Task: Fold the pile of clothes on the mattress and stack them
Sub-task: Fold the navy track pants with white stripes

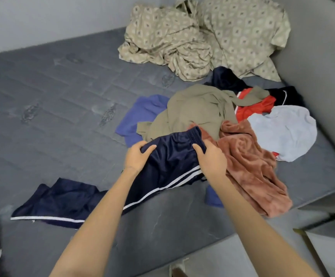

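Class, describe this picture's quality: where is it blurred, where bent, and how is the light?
Head view: soft even light, no glare; bottom-left corner blurred; mattress edges bow from the wide lens; left hand, right hand and navy trousers fairly sharp.

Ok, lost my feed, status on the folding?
Left grip and right grip hold navy pants at waistband. Pants unfolded. Pile just behind, no stack in view.

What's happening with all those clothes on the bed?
A person is working on the laundry. The left hand and the right hand grip the waistband end of the navy striped pants, whose legs trail left across the grey mattress. The pile beside them lies crumpled, and no folded stack shows yet.
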Action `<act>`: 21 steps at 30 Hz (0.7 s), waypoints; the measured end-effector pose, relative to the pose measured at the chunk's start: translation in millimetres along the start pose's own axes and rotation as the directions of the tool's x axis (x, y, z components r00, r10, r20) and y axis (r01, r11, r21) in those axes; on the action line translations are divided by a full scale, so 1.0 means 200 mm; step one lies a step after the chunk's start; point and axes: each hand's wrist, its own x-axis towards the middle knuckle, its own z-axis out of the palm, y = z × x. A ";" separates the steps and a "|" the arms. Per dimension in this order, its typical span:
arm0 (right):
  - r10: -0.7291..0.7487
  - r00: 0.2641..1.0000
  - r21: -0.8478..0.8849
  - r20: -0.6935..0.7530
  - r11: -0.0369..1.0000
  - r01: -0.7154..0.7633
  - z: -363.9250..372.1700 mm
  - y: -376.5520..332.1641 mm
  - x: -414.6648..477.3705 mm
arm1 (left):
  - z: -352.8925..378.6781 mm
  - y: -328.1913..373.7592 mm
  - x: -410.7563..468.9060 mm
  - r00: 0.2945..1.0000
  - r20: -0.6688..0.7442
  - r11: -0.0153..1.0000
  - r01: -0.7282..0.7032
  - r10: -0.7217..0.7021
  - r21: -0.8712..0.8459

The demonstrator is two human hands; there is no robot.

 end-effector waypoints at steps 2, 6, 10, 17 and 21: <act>0.042 0.999 -0.045 -0.009 0.998 -0.042 0.09 0.15 0.11 | 0.15 -0.06 0.11 1.000 -0.006 1.000 -0.016 0.016 0.017; 0.091 0.996 -0.113 -0.023 0.989 -0.093 0.22 0.35 0.27 | 0.40 -0.23 0.28 0.997 -0.059 0.983 -0.042 0.053 0.176; 0.149 0.989 -0.166 0.006 0.975 -0.146 0.34 0.49 0.39 | 0.48 -0.40 0.31 0.995 -0.038 0.957 -0.075 0.089 0.282; -0.213 0.975 -0.297 -0.064 0.937 0.185 0.63 0.30 0.29 | 0.26 -0.67 0.13 0.997 -0.040 0.901 0.079 -0.069 0.427; -0.356 0.933 -0.276 0.056 0.892 0.357 0.92 0.05 0.11 | 0.00 -0.90 0.02 0.996 -0.036 0.814 0.084 -0.077 0.575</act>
